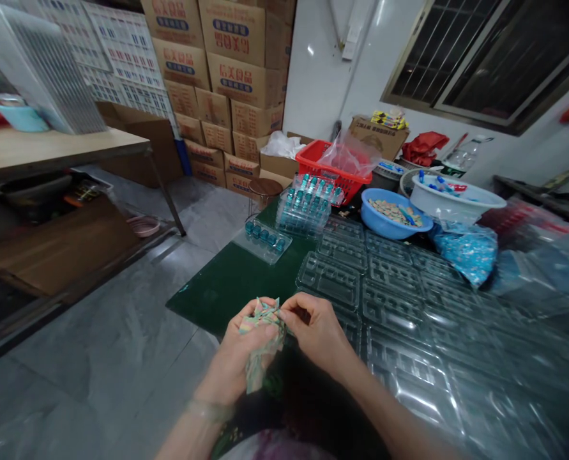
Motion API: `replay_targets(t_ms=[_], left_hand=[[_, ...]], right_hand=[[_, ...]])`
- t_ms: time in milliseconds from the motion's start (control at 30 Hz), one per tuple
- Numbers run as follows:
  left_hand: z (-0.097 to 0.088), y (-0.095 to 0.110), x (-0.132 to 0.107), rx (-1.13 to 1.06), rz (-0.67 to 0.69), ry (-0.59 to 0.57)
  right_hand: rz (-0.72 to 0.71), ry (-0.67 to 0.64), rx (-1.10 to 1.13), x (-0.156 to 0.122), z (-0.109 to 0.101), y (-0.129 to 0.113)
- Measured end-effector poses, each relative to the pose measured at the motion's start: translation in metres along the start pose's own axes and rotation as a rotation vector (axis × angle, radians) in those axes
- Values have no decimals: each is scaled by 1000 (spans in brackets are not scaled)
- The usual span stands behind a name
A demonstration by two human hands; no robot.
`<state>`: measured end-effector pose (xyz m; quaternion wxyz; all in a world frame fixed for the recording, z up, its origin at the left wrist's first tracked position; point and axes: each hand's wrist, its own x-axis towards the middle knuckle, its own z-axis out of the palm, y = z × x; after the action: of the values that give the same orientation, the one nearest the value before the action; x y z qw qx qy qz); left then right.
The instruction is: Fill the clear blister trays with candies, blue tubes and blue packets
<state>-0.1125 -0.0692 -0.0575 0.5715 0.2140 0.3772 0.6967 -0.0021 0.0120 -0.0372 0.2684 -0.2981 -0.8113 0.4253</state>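
- one bundle of paper-thin strips (267, 313), pale green, pink and yellow, too blurred to count singly
- it lies in the left hand (237, 350), fingers curled firmly round it, ends poking out above and below
- right hand (318, 327): thumb and forefinger at the bundle's right edge; cannot tell whether they pinch a strip
- one clear tray (253, 245), five teal pieces (264, 235)
- two basins: blue basin (384, 223), white basin (456, 203)

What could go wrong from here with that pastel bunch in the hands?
The left hand grips a crowded pastel bunch; ends hang below the fingers, so pieces might slip out.
The right hand pinches at its edge and could drag out several pieces together.
The clear trays lie close beside the right forearm, which might nudge them.
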Motion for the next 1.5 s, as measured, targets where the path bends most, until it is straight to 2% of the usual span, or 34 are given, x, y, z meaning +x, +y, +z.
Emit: replay_targets(t_ms=[100,233,333,433,600,733,867,967,1033,1100,1233,1333,1433,1500], left_hand=[[1,0,0,-52,-37,12],[-5,-1,1,-207,-132,85],[-14,1,0,-244,-123,132],[-24,3,-2,-221,-99,175],[-29,5,-2,-188,-118,239],[-20,4,1,-133,-122,192],[-4,6,-1,-49,-100,114],[9,9,-3,-7,-84,26],[17,10,-3,41,-83,-28],[22,9,-1,118,-93,-52],[25,7,6,263,-129,-133],[24,7,9,264,-183,-227],[24,8,10,192,-208,-262],[24,7,12,183,-212,-243]], right_hand=[[-55,68,-74,-3,1,-1],[1,135,93,0,-11,-4],[65,10,85,7,-27,3],[91,-172,-136,10,-36,18],[30,-302,-589,9,-27,31],[46,-318,-850,10,-12,22],[146,-242,-932,7,-9,14],[110,-128,-771,3,-18,8],[-19,-44,-556,1,-27,0],[-147,-17,-376,2,-35,-10],[-296,-184,-320,10,-51,-24],[-357,-316,-314,17,-61,-22],[-354,-320,-227,21,-67,-16],[-308,-254,-143,23,-68,-12]])
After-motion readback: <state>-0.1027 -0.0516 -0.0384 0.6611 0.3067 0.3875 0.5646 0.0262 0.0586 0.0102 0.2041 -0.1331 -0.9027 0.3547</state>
